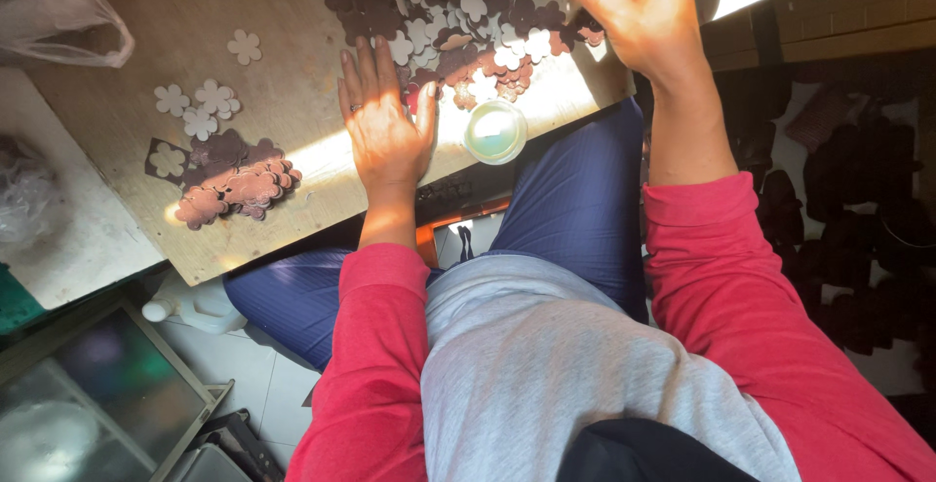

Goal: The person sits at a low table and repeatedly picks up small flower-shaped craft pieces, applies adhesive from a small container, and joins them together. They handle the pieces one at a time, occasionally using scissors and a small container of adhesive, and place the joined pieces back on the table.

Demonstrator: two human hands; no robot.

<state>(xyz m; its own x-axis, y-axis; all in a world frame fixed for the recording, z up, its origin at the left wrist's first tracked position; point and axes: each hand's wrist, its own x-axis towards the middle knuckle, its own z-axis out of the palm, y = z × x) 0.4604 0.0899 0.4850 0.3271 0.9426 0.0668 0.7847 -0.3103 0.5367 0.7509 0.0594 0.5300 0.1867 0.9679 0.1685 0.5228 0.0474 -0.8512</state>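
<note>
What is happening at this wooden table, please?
A person in a red-sleeved top sits at a wooden board covered with flower-shaped cutouts. The left hand lies flat on the board, fingers at the edge of the big pile of cutouts. The right hand is raised over the pile, its fingertips pinched together; what they hold is unclear. A small round container stands near the board's edge, and a smaller stack of brown cutouts lies to the left.
</note>
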